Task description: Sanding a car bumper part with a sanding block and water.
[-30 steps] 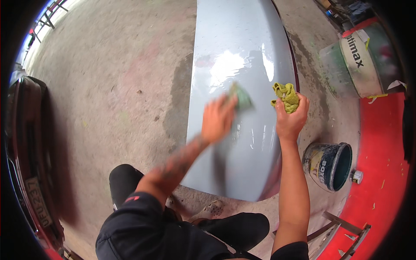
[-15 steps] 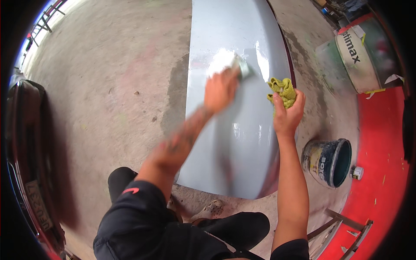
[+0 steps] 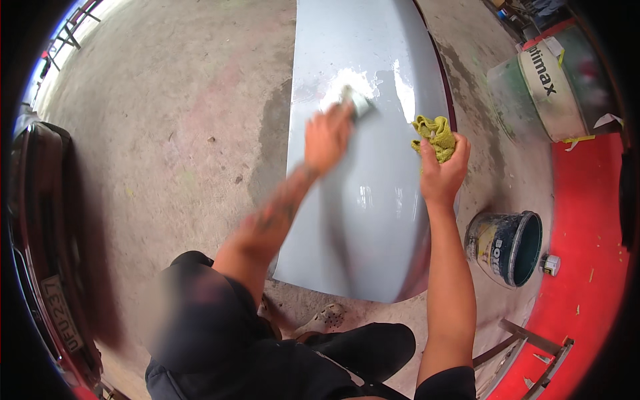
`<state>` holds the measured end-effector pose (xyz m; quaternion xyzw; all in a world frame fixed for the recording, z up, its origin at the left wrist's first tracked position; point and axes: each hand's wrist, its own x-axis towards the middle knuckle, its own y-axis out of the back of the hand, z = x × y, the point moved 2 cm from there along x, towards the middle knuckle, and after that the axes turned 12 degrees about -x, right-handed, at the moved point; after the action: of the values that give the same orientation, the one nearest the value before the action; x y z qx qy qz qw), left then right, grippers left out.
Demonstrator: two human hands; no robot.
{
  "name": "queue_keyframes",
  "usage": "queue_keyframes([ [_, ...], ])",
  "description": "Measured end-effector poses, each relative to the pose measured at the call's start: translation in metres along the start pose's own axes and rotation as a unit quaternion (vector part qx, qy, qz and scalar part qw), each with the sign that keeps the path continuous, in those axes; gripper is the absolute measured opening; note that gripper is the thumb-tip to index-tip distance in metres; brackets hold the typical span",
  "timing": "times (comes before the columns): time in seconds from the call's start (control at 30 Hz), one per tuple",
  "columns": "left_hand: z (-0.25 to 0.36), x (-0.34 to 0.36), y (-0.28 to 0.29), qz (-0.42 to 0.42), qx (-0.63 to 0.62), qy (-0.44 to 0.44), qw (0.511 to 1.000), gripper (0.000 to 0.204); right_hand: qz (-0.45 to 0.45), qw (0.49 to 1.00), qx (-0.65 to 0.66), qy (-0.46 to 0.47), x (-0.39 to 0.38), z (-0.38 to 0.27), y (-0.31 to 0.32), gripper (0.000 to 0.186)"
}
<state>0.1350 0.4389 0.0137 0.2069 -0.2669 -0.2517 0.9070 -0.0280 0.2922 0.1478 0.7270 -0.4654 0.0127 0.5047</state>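
Observation:
A pale grey, wet and glossy curved car panel [image 3: 363,233] stretches up the middle in front of me. My left hand [image 3: 327,137], blurred by motion, presses a pale green pad [image 3: 359,103] on the panel's upper middle, near a bright reflection. My right hand [image 3: 440,177] grips a bunched yellow-green cloth [image 3: 437,133] at the panel's right side; whether it touches the surface I cannot tell. My bent knees and a clog [image 3: 327,319] show below the panel's near edge.
A dark car's bumper [image 3: 37,227] runs along the left rim. To the right are a dark bucket [image 3: 507,247], a small can [image 3: 550,265], a large green-stained container [image 3: 540,90], a red surface [image 3: 587,200] and a metal frame [image 3: 547,353]. A bench [image 3: 70,30] stands far back left.
My left hand with the pad has moved up the panel, then a little left. My right hand and cloth have shifted slightly up and left.

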Motion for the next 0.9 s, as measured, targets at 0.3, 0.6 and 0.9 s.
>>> queue_keyframes([
  [0.3, 0.073, -0.191, -0.004, -0.051, -0.029, 0.039, 0.998, 0.069, -0.008, 0.999, -0.032, -0.007, -0.001, 0.013, 0.005, 0.04],
  [0.6, -0.069, -0.006, 0.029, 0.012, -0.024, 0.072, 0.997, 0.045, -0.023, 1.0, -0.008, 0.005, -0.003, 0.0, -0.003, 0.041],
  [0.9, 0.051, -0.244, 0.024, -0.056, -0.061, 0.065, 0.995, 0.065, -0.021, 0.999, -0.013, -0.021, -0.002, 0.008, 0.004, 0.041],
])
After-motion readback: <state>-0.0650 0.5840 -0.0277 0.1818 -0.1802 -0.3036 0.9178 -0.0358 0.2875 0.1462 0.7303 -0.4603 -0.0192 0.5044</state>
